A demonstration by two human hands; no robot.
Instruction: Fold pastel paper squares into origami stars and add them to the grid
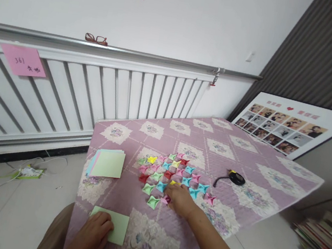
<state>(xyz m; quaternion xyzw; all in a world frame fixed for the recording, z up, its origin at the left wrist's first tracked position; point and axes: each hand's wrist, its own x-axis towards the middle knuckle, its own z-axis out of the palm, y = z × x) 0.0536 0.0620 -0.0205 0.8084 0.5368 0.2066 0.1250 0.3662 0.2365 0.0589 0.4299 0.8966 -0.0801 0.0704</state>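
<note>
My left hand rests on a pale green square sheet near the table's front left edge, its fingers curled together on the paper. Farther right, my right hand reaches down among several small folded paper pieces in green, blue, pink, red and yellow. A yellow piece and a dark pink piece lie by its fingertips, which are partly hidden. A green folded piece sits at the front of the group. The stack of coloured square sheets lies behind my left hand.
The table has a purple floral cloth. A black tape measure lies right of the folded pieces. Behind stand a white radiator and a framed photo board. Glasses rest on the pipe; cables lie on the floor.
</note>
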